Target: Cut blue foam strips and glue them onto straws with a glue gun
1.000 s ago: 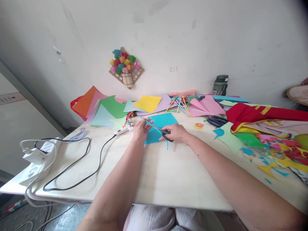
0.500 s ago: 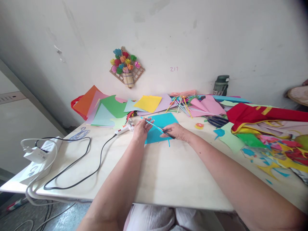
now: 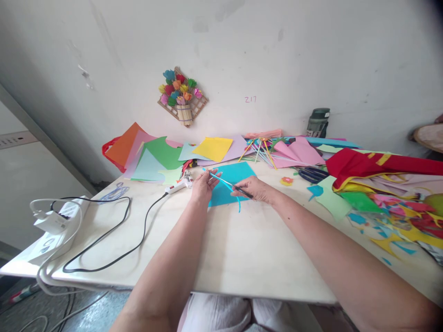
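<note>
My right hand (image 3: 254,188) is closed around the dark handles of a pair of scissors (image 3: 242,191), whose blades point left toward my other hand. Between the fingers of my left hand (image 3: 204,184) is one end of a narrow blue paper strip (image 3: 238,204). The strip runs along the blades, and its loose end hangs down below the scissors. Beneath both hands a blue paper sheet (image 3: 242,171) lies flat on the table. Close to the left of my left hand rests a white glue gun (image 3: 178,186).
Coloured paper sheets (image 3: 212,149) line the wall side. A power strip (image 3: 55,235) and black cord (image 3: 104,269) occupy the left. Toward the right lie blue-handled scissors (image 3: 311,174), a small paper flower (image 3: 286,181), a red cloth (image 3: 380,161) and paper scraps (image 3: 398,230).
The strip's loose end has swung slightly left and down. The scissors have turned a little in my right hand, and their blades now look closed. My left hand has hardly moved.
</note>
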`<state>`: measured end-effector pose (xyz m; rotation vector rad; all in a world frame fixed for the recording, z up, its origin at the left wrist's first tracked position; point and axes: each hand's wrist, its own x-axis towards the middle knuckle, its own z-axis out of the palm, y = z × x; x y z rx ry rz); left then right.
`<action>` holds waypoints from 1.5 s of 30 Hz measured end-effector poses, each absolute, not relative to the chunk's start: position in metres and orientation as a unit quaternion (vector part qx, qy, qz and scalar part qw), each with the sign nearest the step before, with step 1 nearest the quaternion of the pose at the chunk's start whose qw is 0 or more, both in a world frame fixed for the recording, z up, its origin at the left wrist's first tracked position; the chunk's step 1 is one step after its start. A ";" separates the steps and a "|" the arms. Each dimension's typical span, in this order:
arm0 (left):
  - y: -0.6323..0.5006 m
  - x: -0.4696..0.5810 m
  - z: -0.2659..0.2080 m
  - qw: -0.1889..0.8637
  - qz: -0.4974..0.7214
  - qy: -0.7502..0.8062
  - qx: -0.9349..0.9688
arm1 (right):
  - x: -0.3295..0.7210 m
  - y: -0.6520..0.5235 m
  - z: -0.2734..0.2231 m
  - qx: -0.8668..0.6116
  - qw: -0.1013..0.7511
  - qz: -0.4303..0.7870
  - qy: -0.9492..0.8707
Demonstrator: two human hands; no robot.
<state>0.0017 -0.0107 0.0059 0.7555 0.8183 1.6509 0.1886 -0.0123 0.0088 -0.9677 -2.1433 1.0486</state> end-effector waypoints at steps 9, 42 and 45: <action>-0.008 0.000 0.005 0.536 0.703 0.358 0.299 | 0.187 -0.013 0.007 -0.376 0.273 0.427 -0.776; -0.010 0.004 0.004 0.547 0.703 0.349 0.291 | 0.184 -0.013 0.008 -0.363 0.280 0.511 -0.727; -0.011 0.004 0.005 0.547 0.701 0.351 0.293 | 0.185 -0.014 0.010 -0.363 0.276 0.512 -0.728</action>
